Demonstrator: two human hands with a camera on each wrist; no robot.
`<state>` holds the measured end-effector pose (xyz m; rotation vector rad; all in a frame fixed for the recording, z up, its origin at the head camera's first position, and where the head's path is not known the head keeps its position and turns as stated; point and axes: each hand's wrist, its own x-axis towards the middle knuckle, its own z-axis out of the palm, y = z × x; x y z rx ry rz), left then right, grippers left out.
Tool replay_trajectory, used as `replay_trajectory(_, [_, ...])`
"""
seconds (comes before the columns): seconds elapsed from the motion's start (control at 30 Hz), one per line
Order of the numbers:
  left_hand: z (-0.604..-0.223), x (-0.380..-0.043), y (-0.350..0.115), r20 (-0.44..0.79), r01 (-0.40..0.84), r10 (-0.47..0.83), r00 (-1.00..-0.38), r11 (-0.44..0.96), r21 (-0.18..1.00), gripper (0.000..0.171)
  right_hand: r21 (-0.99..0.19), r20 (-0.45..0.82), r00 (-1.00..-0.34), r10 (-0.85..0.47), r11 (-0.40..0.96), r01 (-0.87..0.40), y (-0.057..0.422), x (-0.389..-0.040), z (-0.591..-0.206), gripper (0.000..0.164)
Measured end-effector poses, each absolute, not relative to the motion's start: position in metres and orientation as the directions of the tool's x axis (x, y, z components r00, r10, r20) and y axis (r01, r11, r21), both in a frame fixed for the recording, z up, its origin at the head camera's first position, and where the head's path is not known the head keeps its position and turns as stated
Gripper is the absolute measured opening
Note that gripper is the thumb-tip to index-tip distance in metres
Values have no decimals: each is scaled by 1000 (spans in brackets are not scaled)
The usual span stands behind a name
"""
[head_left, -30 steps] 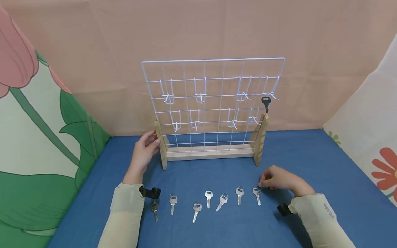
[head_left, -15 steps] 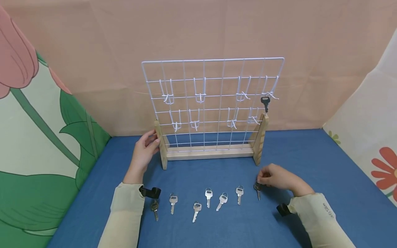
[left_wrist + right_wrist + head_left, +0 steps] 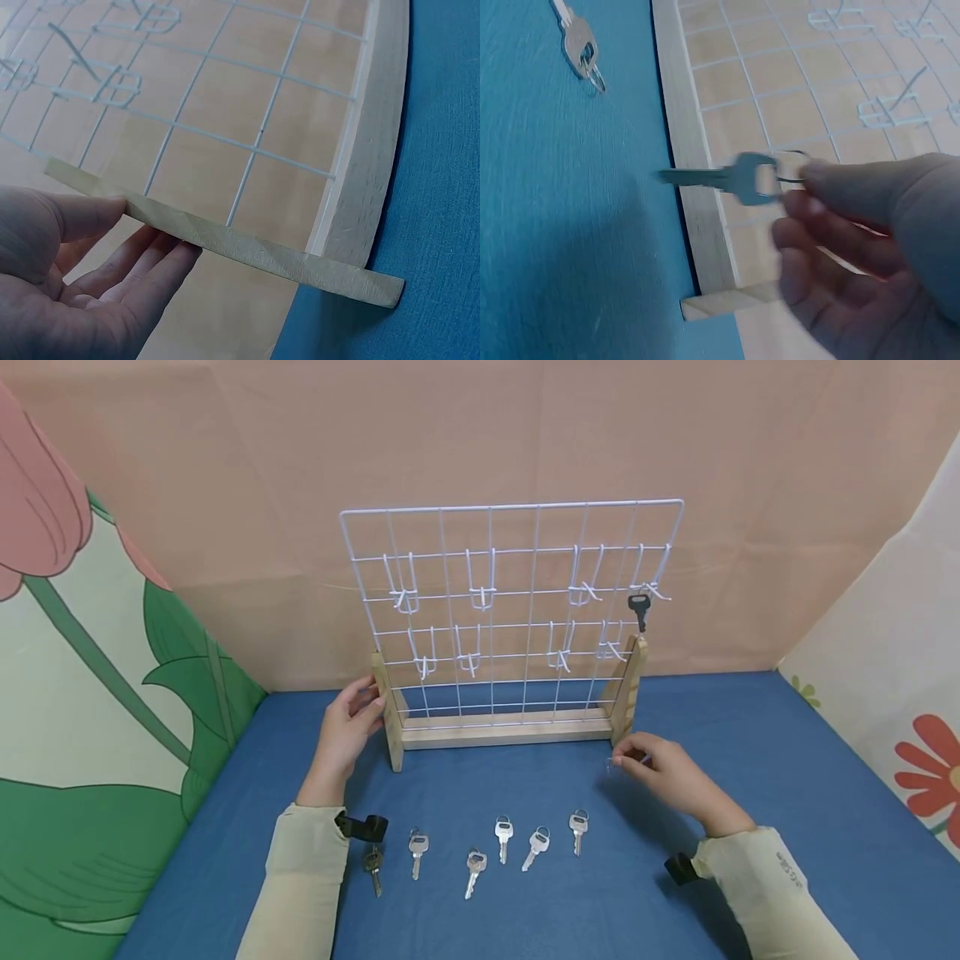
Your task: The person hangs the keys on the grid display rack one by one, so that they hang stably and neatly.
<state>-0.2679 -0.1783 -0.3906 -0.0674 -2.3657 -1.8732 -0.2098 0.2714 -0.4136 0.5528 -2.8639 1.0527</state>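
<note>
My right hand (image 3: pixel 663 777) pinches the ring of a silver key (image 3: pixel 750 178) between thumb and forefinger, the blade pointing away from the fingers. It is in front of the right foot of a key rack, a white wire grid (image 3: pixel 510 508) with hooks on a wooden stand (image 3: pixel 510 737). My left hand (image 3: pixel 348 727) holds the stand's left wooden post (image 3: pixel 225 236), thumb on one edge and fingertips at the other side. A black-headed key (image 3: pixel 639 603) hangs from the upper right hook. The other hooks on the grid carry no keys.
Several keys with rings lie in a loose row on the blue cloth (image 3: pixel 600 902), among them a silver key (image 3: pixel 578 823) at the right end and a darker key (image 3: pixel 373 860) beside the left wrist's black strap (image 3: pixel 363 827). A beige backdrop (image 3: pixel 480 435) stands behind the rack.
My right hand has lifted the rightmost key off the cloth by its ring and carried it up toward the rack's right foot. The left hand has stayed at the post.
</note>
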Motion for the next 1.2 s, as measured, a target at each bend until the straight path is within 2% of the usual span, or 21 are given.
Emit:
replay_trajectory(0.17, [-391, -268, -179, 122, 110, -40, -992, 231, 967, 52, -685, 294, -941, -170, 649, -331, 266, -205, -409, 14])
replay_trajectory(0.4, [-393, -268, -179, 127, 117, -35, -991, 219, 969, 52, -784, 458, -889, 28, 485, -388, 261, -204, -389, 19])
replay_trajectory(0.7, [-393, -267, -181, 127, 118, -30, -991, 213, 970, 53, -820, 519, -840, 159, 370, -437, 254, -218, -359, 22])
replay_trajectory(1.0, [-395, -266, -186, 102, 96, -22, -995, 188, 977, 54, -832, 504, -841, 194, 370, -413, 246, -241, -353, 26])
replay_trajectory(1.2, [-395, -269, -185, 120, 115, -16, -993, 186, 976, 52, -799, 527, -816, 238, 467, -379, 241, -253, -350, 26])
